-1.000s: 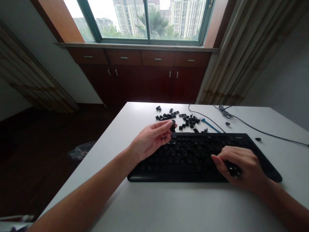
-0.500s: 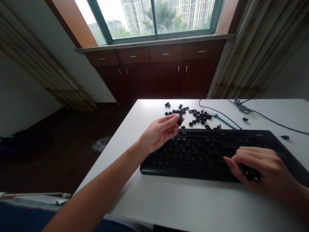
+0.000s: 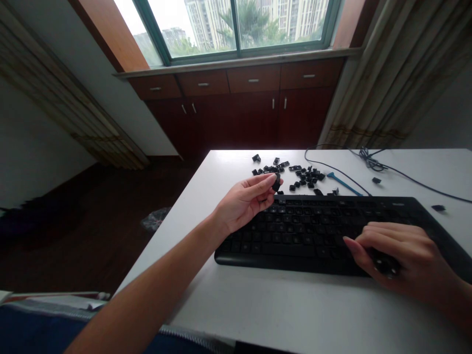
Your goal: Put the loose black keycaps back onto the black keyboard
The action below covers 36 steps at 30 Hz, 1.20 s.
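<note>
A black keyboard point(image 3: 313, 231) lies on the white table point(image 3: 295, 314). My left hand point(image 3: 243, 201) hovers over the keyboard's far left corner, its thumb and fingers pinched on a small black keycap point(image 3: 276, 182). My right hand point(image 3: 401, 258) rests on the keyboard's right part, fingers curled over a small dark object I cannot make out. A pile of loose black keycaps point(image 3: 298, 176) lies just behind the keyboard.
A blue keycap puller point(image 3: 342, 184) lies beside the pile. A black cable point(image 3: 391, 169) trails across the back right of the table. Two stray keycaps point(image 3: 438, 208) lie at the right. The table's left edge drops to a dark floor. Cabinets and a window stand behind.
The view has shifted left over the last second, so the keyboard appears further right. Both hands keep their grips and places over the keyboard.
</note>
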### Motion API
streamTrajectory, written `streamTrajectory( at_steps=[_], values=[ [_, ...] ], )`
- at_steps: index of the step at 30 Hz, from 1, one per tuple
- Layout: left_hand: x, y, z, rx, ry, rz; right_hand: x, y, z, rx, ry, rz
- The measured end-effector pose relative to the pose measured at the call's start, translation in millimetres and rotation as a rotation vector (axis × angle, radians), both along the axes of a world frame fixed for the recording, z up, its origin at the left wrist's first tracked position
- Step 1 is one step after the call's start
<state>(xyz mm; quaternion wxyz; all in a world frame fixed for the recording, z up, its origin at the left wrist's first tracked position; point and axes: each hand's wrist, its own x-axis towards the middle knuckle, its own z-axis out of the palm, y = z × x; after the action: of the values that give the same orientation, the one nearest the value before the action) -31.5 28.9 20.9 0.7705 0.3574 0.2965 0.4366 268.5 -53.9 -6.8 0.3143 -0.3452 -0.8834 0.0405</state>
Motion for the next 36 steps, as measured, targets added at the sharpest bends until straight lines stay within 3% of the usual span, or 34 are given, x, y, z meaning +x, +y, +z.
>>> streamTrajectory(
  at_steps=[16,24,28,32,36],
  values=[
    [1,0,-3.1,0.002,0.025,0.005,-3,-3,5.3,0.009,0.125,-0.102],
    [3,-2,-2.0,-0.023,0.031,0.010,-34,-25,36.2,-0.161,0.460,-0.173],
    [2,-1,-1.4,-0.012,0.017,0.009,-44,-22,40.5,-0.156,0.403,-0.196],
    [1,0,-2.0,0.010,0.000,-0.009,-36,-17,28.1,-0.140,0.238,-0.111],
    [1,0,-1.8,0.014,-0.006,-0.016,-26,-20,18.4,-0.141,0.206,-0.106]
  ],
)
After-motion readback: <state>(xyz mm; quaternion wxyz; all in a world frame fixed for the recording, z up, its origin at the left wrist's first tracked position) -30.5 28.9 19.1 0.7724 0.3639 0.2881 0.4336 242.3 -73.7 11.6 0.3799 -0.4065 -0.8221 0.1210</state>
